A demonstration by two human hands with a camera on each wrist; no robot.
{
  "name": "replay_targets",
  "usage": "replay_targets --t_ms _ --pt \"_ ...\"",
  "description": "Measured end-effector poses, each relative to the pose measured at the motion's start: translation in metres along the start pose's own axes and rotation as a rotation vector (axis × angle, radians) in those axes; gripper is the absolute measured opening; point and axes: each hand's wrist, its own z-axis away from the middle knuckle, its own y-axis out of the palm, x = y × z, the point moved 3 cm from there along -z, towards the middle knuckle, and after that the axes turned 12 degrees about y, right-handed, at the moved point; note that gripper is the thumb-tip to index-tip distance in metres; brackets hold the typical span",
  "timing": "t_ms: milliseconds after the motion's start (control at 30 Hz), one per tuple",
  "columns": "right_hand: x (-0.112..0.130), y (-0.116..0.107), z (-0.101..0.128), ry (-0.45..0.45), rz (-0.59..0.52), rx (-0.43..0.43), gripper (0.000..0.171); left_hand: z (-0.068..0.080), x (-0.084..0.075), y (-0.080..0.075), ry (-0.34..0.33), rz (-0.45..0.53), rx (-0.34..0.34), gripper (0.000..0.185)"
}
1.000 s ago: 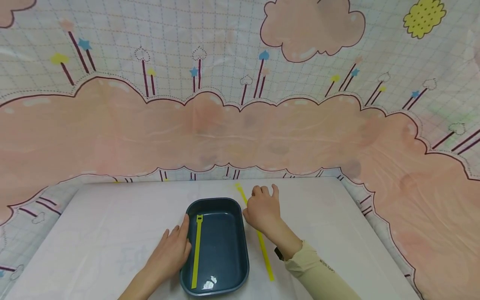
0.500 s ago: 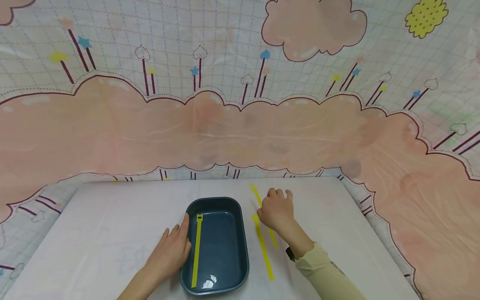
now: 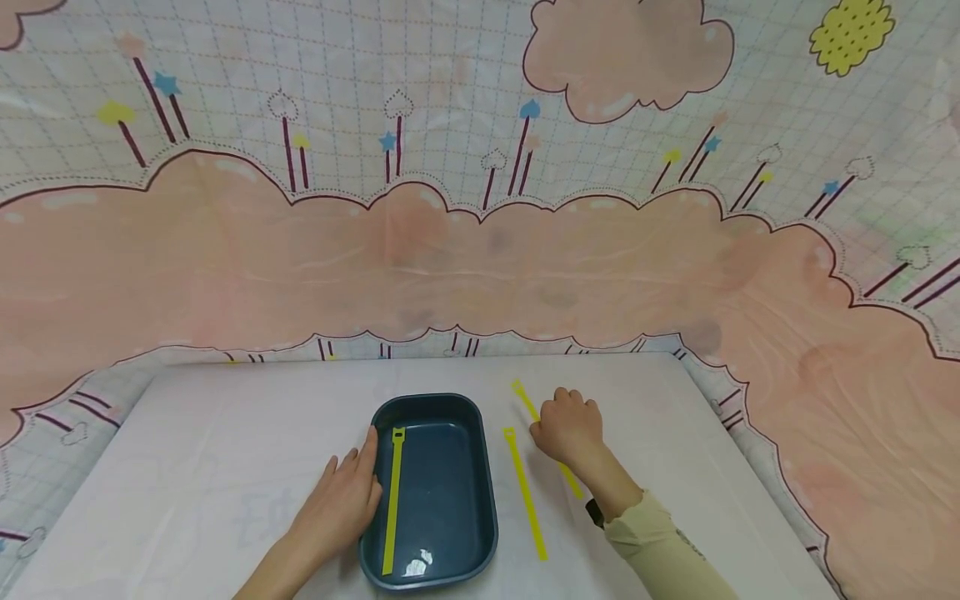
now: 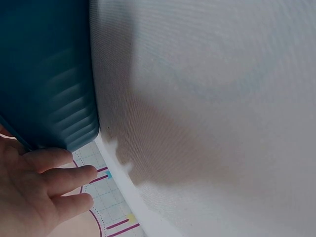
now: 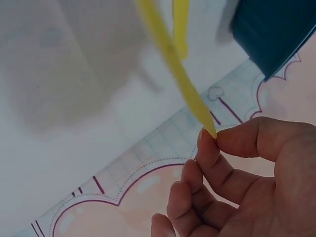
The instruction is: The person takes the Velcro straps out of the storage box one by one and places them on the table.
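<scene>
My left hand [image 3: 341, 504] rests against the left rim of a dark blue rectangular tray [image 3: 487, 500], fingers extended along its side. In the left wrist view, several fingers [image 4: 71, 180] lie spread at the tray's outer wall. Inside the tray a yellow cable strap [image 3: 393, 508] with a slotted head lies lengthwise. To the right of the tray, my right hand [image 3: 570, 429] pinches a second yellow strap [image 5: 185, 84] between thumb and index finger; its middle is hidden behind the hand in the head view. A third strap [image 3: 528, 500] lies between tray and hand.
A white-covered table [image 3: 247, 433] bears everything. Behind it hangs a patterned cloth [image 3: 450, 275] with pink clouds, reaching down the table's sides. A dark band [image 3: 595, 512] circles the right wrist at the pale sleeve [image 3: 660, 550].
My right hand has moved right and slightly nearer with its strap, away from the tray. The two straps outside the tray, once overlapping, now lie apart in view. The left hand has stayed put.
</scene>
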Motion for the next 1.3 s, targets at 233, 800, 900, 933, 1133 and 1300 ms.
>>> replay_targets --t_ms 233,800,900,933,1133,1300 --pt "-0.009 0.005 0.002 0.016 0.009 0.024 0.029 0.000 0.000 0.000 0.013 -0.005 -0.006 0.066" --pt "-0.032 0.040 0.015 0.082 -0.012 0.126 0.024 0.000 -0.001 0.000 0.009 -0.007 0.003 0.066" --pt "-0.030 0.047 0.015 0.089 -0.022 0.152 0.023 0.001 0.000 0.000 0.003 -0.009 0.000 0.066" --pt "-0.029 0.048 0.015 0.089 -0.023 0.155 0.023 0.002 0.000 0.000 0.001 -0.009 0.001 0.066" --pt "-0.026 0.057 0.013 0.072 0.000 0.158 0.024 0.001 -0.001 0.000 0.002 -0.010 0.005 0.066" --pt "-0.024 0.057 0.014 0.044 -0.006 0.136 0.024 0.001 -0.001 0.000 0.008 -0.016 -0.005 0.066"
